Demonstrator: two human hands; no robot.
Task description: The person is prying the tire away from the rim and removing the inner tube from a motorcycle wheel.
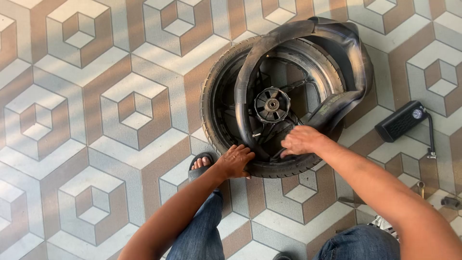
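Pressing the tyre edge, left hand lies flat, right hand's grip pinches the inner tube

Worker seen from above: both forearms bare to elbows, no sleeves, no gloves, no watch, no rings visible. Left hand and right hand uncovered, knuckles and fingernails plain. Below left hand's fingers, blue denim trouser leg, faded and creased at knee. Second denim leg below right forearm. Just left of left hand's fingers, bare toes in dark open-toed sandal, broad strap across foot.
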